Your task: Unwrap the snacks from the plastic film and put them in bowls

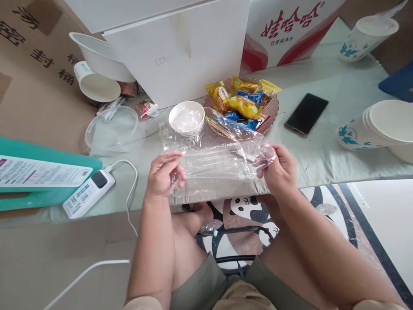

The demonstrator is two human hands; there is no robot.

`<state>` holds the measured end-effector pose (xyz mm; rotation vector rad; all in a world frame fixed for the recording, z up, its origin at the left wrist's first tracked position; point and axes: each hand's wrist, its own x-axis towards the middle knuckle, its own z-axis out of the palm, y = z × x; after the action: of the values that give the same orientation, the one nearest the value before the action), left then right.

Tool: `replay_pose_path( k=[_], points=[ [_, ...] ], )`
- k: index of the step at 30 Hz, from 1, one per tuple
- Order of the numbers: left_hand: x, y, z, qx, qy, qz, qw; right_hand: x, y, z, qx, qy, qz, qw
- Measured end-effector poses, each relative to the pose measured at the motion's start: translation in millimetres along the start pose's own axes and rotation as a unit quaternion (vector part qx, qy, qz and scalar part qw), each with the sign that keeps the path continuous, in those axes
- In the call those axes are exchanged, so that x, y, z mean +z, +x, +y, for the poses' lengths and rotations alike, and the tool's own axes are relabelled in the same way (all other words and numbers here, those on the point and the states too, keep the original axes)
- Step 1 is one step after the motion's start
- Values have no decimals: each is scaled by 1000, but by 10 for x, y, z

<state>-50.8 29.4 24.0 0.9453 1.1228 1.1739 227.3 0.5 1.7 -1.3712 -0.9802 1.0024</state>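
Note:
A clear plastic bag (219, 165) is stretched flat between my two hands above the front edge of the table. My left hand (164, 173) pinches its left end, the thumb against the fingers. At the other end, my right hand (279, 168) is closed on the bunched plastic. Behind the bag stands a paper cup (187, 118) with crumpled clear plastic in it. Beside that cup, a woven basket (273, 113) carries several yellow and blue wrapped snacks (243, 106). The upper part of the bag overlaps the basket's front.
A black phone (306, 113) lies right of the basket. Stacked paper cups (371, 125) lean at the right. A power strip (88, 193) and green jug (41, 172) are at the left, near a clear lid (112, 129). White boxes (180, 51) line the back.

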Motion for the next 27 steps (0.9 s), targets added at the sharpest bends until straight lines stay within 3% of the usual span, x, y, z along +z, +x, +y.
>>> replay_pose_path(
  k=[3, 5, 10, 14, 19, 21, 23, 25, 27],
  points=[
    [-136, -46, 8, 28, -56, -31, 998, -51, -40, -52, -9, 58, -10, 998],
    [-220, -35, 9, 8, -60, -57, 996, -85, -28, -70, 6, 78, -22, 997],
    [-284, 142, -54, -80, 61, -30, 994, -106, 104, 22, 60, 118, -66, 989],
    [-259, 284, -133, -120, 103, -23, 987, -86, 138, 118, 29, 28, -70, 997],
    [-242, 329, -172, -39, 164, 71, 983, -134, 124, 114, -5, -116, 23, 993],
    [-243, 296, -146, -29, 170, 32, 984, -169, 138, 118, -60, -136, 59, 987],
    [-245, 242, -97, -53, 156, -46, 985, -189, 160, 126, -143, -126, 67, 979],
    [-241, 176, -36, -82, 151, -126, 977, -175, 182, 118, -202, -104, 19, 974],
    [-226, 112, 22, -93, 151, -200, 964, -113, 196, 79, -218, -74, -85, 969]
  ],
)
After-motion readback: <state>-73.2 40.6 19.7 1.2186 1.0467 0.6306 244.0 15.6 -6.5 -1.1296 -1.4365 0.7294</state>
